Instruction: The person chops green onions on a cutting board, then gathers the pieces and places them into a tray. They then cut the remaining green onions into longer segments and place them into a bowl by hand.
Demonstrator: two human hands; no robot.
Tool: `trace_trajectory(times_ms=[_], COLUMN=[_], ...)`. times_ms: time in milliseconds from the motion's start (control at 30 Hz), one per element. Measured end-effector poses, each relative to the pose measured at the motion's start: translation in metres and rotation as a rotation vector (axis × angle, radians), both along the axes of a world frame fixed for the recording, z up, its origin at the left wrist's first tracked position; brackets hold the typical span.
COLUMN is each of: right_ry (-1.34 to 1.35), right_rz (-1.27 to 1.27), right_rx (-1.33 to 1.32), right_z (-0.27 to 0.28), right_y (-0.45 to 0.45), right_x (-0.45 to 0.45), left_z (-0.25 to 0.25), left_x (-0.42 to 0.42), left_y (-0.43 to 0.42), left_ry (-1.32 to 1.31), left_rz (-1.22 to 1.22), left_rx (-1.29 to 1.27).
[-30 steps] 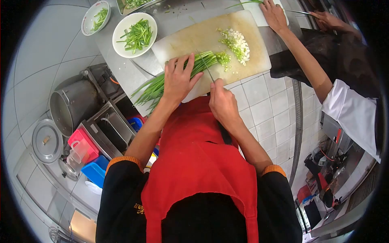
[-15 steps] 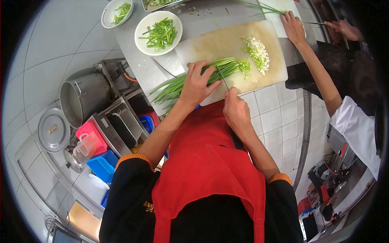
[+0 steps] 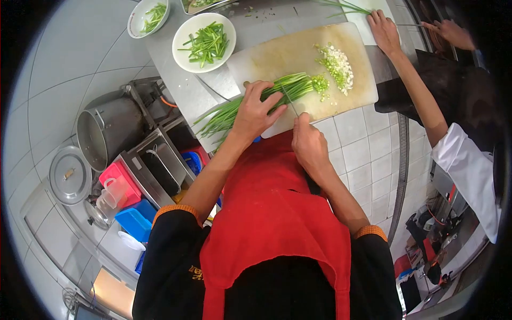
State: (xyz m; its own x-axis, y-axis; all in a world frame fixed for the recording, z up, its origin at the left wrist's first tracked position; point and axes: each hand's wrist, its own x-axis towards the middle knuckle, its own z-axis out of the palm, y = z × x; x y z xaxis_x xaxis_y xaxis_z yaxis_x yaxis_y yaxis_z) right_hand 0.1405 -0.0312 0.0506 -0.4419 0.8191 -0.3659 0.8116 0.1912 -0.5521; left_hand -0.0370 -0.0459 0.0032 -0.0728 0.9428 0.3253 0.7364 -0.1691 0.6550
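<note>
My left hand [image 3: 260, 111] presses a bundle of long scallions [image 3: 294, 83] onto the pale cutting board [image 3: 277, 50], its fingers curled over the stalks. A kitchen knife [image 3: 288, 100] is gripped in my right hand [image 3: 310, 143] at the board's near edge. Its thin blade lies across the bundle, just right of my left fingers. The green ends of the scallions spread past the board's left side. A small heap of cut scallion [image 3: 320, 84] sits by the bundle's right end, and a larger pile of white and green bits [image 3: 338, 69] lies beyond it.
A white bowl of cut green lengths [image 3: 205, 45] stands left of the board, with a smaller bowl [image 3: 140, 25] farther left. At the right, a co-worker's hand [image 3: 384, 32] holds scallions on another board. A large pot [image 3: 109, 130] stands at the lower left.
The whole view has shifted slightly. My hands and the knife keep nearly the same place on the bundle. The co-worker's hands have moved only a little.
</note>
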Motion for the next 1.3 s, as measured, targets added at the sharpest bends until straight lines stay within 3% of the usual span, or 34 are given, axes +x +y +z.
trace_trajectory(times_ms=[367, 867, 1033, 1300], right_ry=[0.022, 0.058, 0.039, 0.049], right_rz=[0.019, -0.158, -0.191, -0.217], right_rx=[0.037, -0.002, 0.003, -0.035], right_z=[-0.006, 0.012, 0.012, 0.013], right_y=[0.000, 0.026, 0.030, 0.023], right_x=[0.003, 0.010, 0.017, 0.022], left_z=[-0.003, 0.015, 0.020, 0.021], left_x=[0.000, 0.004, 0.006, 0.007], left_y=[0.001, 0.009, 0.033, 0.050], left_ry=[0.025, -0.017, -0.058, -0.031], left_rz=[0.009, 0.045, 0.149, 0.135], left_rx=[0.009, 0.001, -0.150, -0.171])
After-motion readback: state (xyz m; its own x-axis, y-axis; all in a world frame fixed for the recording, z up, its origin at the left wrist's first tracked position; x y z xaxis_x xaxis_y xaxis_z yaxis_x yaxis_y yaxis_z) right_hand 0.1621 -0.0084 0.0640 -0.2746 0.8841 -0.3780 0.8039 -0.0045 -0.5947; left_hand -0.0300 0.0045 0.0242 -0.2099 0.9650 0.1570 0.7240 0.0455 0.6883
